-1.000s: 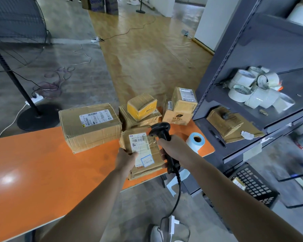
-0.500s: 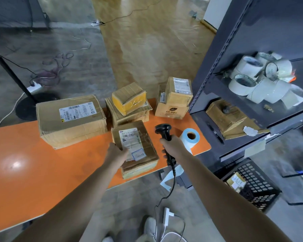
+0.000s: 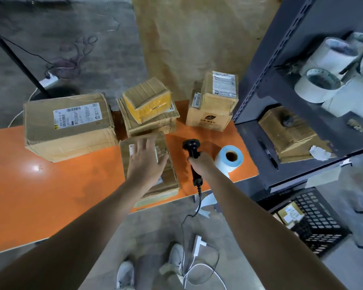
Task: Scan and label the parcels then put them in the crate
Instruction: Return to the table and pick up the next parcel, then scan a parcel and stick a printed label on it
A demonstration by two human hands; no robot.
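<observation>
Head view is showing the left hand (image 3: 146, 162) lying flat, fingers spread, on top of the flat brown cardboard parcel with a white shipping label (image 3: 150, 168) at the near edge of the orange table (image 3: 71, 185); the palm is pressing down rather than gripping, which is probably steadying the parcel and keeping its label face up. The right hand (image 3: 201, 164) is closing around the handle of the black corded handheld barcode scanner (image 3: 192, 152), holding it upright just beside the parcel with its head pointing away from the person. The white-and-blue roll of blank labels (image 3: 228, 158) is lying on its side near that hand, within easy reach for labelling. Further parcels, including the large brown carton (image 3: 68, 126) and the small yellow-taped box (image 3: 147, 100), are waiting along the far edge. The black plastic lattice crate (image 3: 314, 218) is standing on the floor to the right, below the table, already holding at least one parcel.
</observation>
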